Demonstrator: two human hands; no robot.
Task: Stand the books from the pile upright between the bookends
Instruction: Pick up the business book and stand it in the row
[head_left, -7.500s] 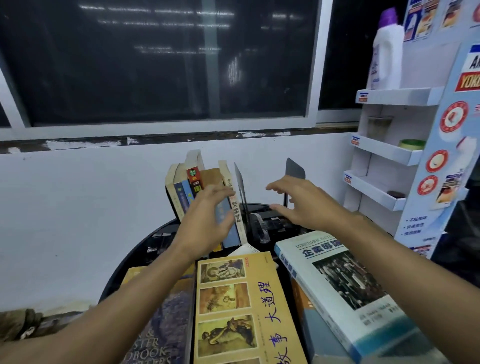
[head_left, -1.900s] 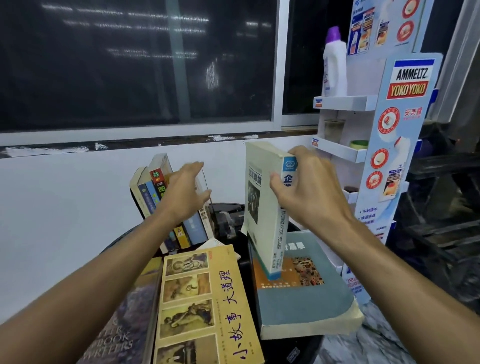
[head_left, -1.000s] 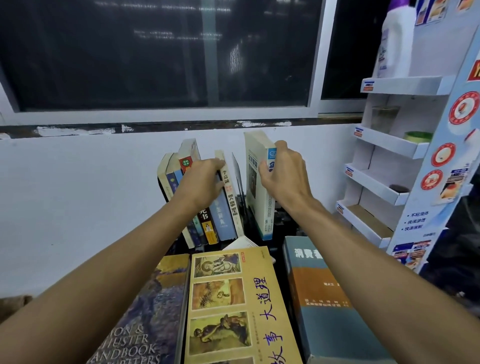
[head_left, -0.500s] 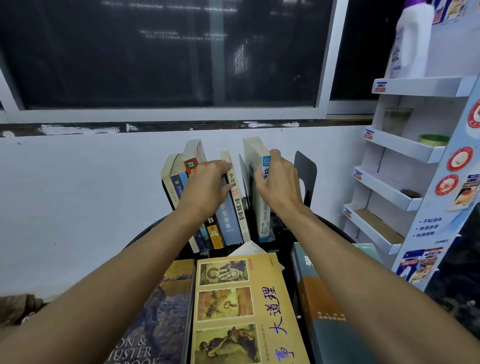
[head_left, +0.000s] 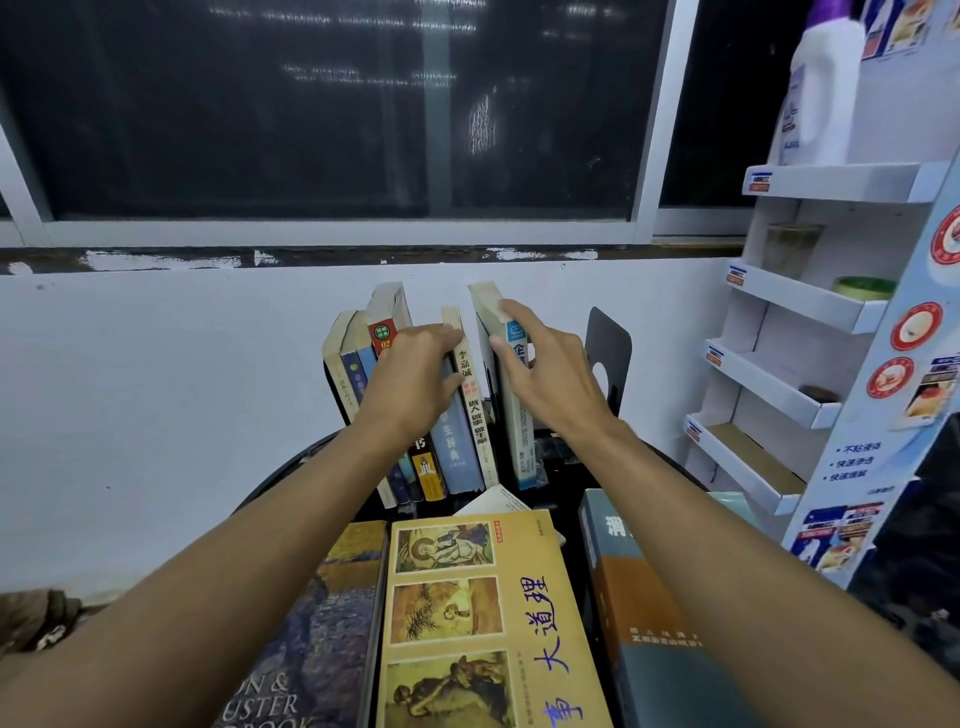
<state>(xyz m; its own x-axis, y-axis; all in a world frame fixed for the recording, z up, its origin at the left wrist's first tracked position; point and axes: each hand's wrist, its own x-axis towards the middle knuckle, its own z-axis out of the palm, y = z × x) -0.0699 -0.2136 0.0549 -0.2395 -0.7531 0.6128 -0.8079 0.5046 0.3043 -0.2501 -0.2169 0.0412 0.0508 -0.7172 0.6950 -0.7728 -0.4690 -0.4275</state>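
Head view: the white book (head_left: 522, 431) now stands up in the far row (head_left: 457, 452), by the bookend (head_left: 608, 353). The right hand (head_left: 550, 379) lies on it, fingers straight; the left hand (head_left: 410, 384) presses the row, fingers loose. The near pile (head_left: 467, 613) waits.

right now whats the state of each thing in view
row, standing, leaning left, left hand pressing its spines
white book, standing beside row, right hand resting on top
bookend, upright, apart from white book
yellow book, lying flat
grey book, lying flat
bottle, upright on top shelf
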